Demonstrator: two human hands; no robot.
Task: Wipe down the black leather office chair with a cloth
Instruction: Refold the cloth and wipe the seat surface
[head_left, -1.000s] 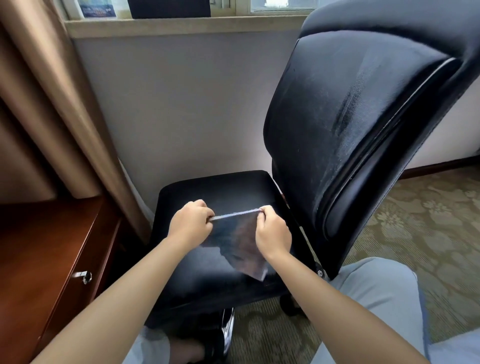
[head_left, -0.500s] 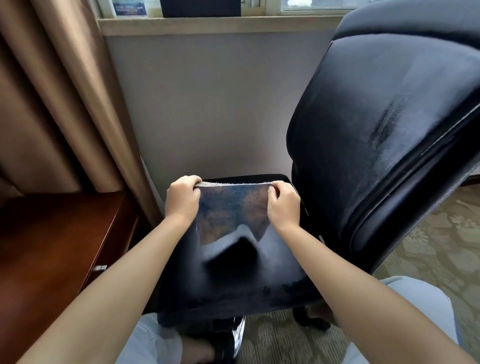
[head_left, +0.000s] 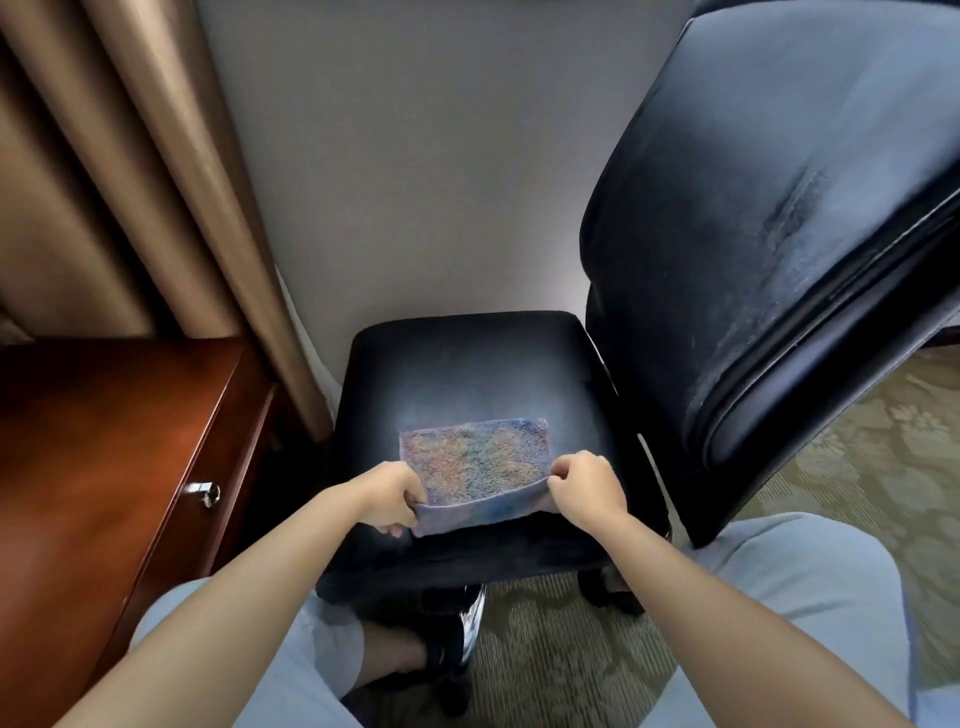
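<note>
Now | cloth (head_left: 475, 457) flat on seat (head_left: 467, 364) | left hand (head_left: 387, 493), right hand (head_left: 587, 486) pinching near corners

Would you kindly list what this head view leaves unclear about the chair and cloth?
- Black leather chair backrest: top cut off by the frame edge.
- Chair base: hidden under the black seat.
- Speckled cloth: near corners covered by the left hand and right hand.

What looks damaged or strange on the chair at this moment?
The backrest has a dark creased, scuffed streak in a greyish, dusty-looking film, so the leather looks worn there. The seat shows the same grey haze. The cloth lies flat on the seat, its near corners pinched by the left hand and right hand.
</note>
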